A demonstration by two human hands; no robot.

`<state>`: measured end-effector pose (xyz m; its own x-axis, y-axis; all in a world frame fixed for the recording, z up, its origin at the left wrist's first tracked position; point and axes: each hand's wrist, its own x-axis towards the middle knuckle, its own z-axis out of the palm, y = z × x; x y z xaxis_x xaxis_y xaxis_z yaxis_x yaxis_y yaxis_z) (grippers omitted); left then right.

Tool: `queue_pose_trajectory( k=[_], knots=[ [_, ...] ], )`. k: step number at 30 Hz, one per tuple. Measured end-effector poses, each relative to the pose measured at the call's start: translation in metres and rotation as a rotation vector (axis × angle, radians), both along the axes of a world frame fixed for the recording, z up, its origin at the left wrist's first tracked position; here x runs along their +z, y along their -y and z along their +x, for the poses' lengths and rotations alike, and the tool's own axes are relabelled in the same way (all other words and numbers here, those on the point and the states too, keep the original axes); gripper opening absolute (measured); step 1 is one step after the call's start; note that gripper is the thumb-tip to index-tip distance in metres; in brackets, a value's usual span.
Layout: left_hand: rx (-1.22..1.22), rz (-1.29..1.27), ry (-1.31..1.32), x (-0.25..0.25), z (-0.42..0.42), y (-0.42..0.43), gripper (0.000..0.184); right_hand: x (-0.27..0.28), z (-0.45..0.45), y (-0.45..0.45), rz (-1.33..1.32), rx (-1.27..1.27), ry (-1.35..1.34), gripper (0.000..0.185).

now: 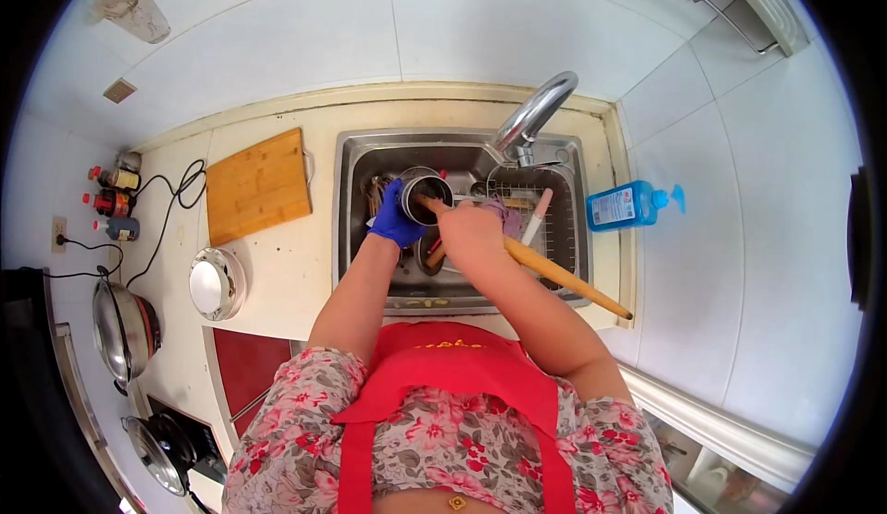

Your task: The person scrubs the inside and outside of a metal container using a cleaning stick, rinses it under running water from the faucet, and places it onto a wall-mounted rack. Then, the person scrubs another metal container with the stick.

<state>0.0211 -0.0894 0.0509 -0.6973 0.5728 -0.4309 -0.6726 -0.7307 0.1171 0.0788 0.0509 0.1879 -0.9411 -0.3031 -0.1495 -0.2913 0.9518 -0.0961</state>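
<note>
My left hand (pixel 397 217), in a blue glove, is closed around the side of a round metal cup (pixel 427 185) held over the sink (pixel 344 228). My bare right hand (pixel 469 233) is wrapped round a long wooden rolling pin (pixel 568 280). One end of the pin reaches into the mouth of the cup, and the other slants down to the right across the sink's edge. What lies inside the cup is too dark to make out. Below my hands, the sink holds utensils, a wire rack (pixel 561 241) and a white-handled tool (pixel 538 217).
The faucet (pixel 536 117) arches over the back of the sink. A blue soap bottle (pixel 617 207) stands at the right. On the left counter are a cutting board (pixel 259 186), a metal bowl (pixel 215 283), sauce bottles (pixel 115 204), a black cord and a lidded pan (pixel 120 331).
</note>
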Motion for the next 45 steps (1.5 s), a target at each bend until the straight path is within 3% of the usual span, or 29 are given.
queue_pose_trajectory(
  k=[3,5,8,13,15,17,19,20,23,26,30,32,39,42,44,45],
  knots=[
    [0.031,-0.06,0.076,-0.003,0.002,0.008,0.054,-0.004,0.001,0.003,0.027,0.061,-0.004,0.041],
    [0.005,-0.09,0.072,0.003,0.007,0.013,0.056,0.018,0.003,-0.011,0.044,0.205,0.105,0.017],
    [0.12,-0.129,0.036,-0.001,0.009,0.019,0.05,0.054,0.002,-0.025,0.05,0.188,0.072,0.015],
    [0.093,-0.09,-0.012,-0.004,0.007,0.013,0.05,0.014,-0.005,-0.014,0.085,0.09,-0.024,0.021],
    [0.093,-0.099,0.173,-0.003,0.006,0.008,0.051,-0.006,-0.011,-0.005,0.123,0.072,-0.02,0.03],
    [0.118,-0.062,0.159,-0.002,0.01,0.007,0.053,-0.02,-0.005,0.002,0.119,0.029,-0.138,0.028],
    [0.107,-0.072,0.073,0.007,0.006,0.012,0.053,-0.007,-0.002,0.001,0.101,0.081,-0.104,0.028],
    [0.106,-0.104,-0.151,-0.02,0.002,0.02,0.049,0.004,0.0,-0.002,0.085,0.139,-0.068,0.028],
    [0.165,-0.078,0.021,-0.006,0.002,0.028,0.047,0.044,0.006,-0.02,0.037,0.162,-0.01,0.029],
    [0.165,-0.108,0.001,-0.009,0.003,0.026,0.048,0.078,0.015,-0.023,0.119,0.086,-0.121,0.03],
    [0.108,-0.105,0.084,0.002,0.004,0.021,0.049,0.063,0.012,-0.013,0.024,0.084,-0.096,0.029],
    [0.127,-0.103,0.05,0.001,0.003,0.016,0.05,0.028,0.006,-0.003,0.061,0.06,-0.127,0.017],
    [0.149,-0.096,0.119,-0.008,0.006,0.01,0.057,-0.029,-0.005,0.006,0.109,0.025,-0.071,0.018],
    [0.165,-0.146,0.132,-0.008,0.004,0.013,0.059,-0.025,-0.009,-0.003,-0.012,0.101,0.049,0.019],
    [0.127,-0.137,0.112,-0.019,0.008,0.016,0.061,-0.013,-0.005,-0.011,-0.148,0.172,0.067,0.036],
    [0.125,-0.136,0.115,-0.017,0.009,0.017,0.061,-0.018,-0.007,-0.016,-0.147,0.17,0.07,0.036]
  ],
)
